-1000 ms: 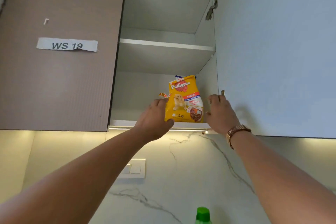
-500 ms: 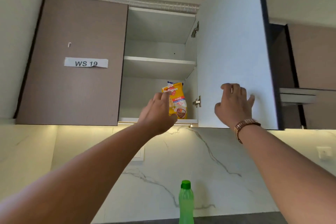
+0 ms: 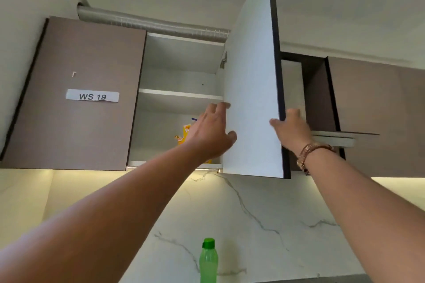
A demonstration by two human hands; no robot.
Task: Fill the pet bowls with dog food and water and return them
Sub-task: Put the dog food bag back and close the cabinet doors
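1. Dog food bag (image 3: 185,131), yellow, stands on the bottom shelf (image 3: 133,163) of the open wall cabinet, mostly hidden behind the left hand (image 3: 210,132); only its upper left edge and a scrap at the bottom show.
2. Left hand is raised in front of the cabinet opening, fingers straight and spread, gripping nothing. Fingertips reach the hinge-side edge of the open door (image 3: 251,99). Contact with the bag cannot be told; the hand covers it.
3. Right hand (image 3: 291,130) is on the door's free edge: thumb lies on the white inner face, fingers wrap round the dark edge behind it. It grips the door, well apart from the bag, with the door panel between them.
4. Wristwatch (image 3: 309,151) sits on the right wrist.
5. Door stands swung out toward the camera, white inner side visible.
6. Closed left door (image 3: 76,126) carries a paper label (image 3: 92,96) reading "WS 19".
7. Green bottle (image 3: 208,261) with green cap stands upright at the bottom of the view against the marble backsplash (image 3: 264,225), below both hands and far from the bag.
8. Ribbed silver duct (image 3: 151,24) runs along the top of the cabinet.
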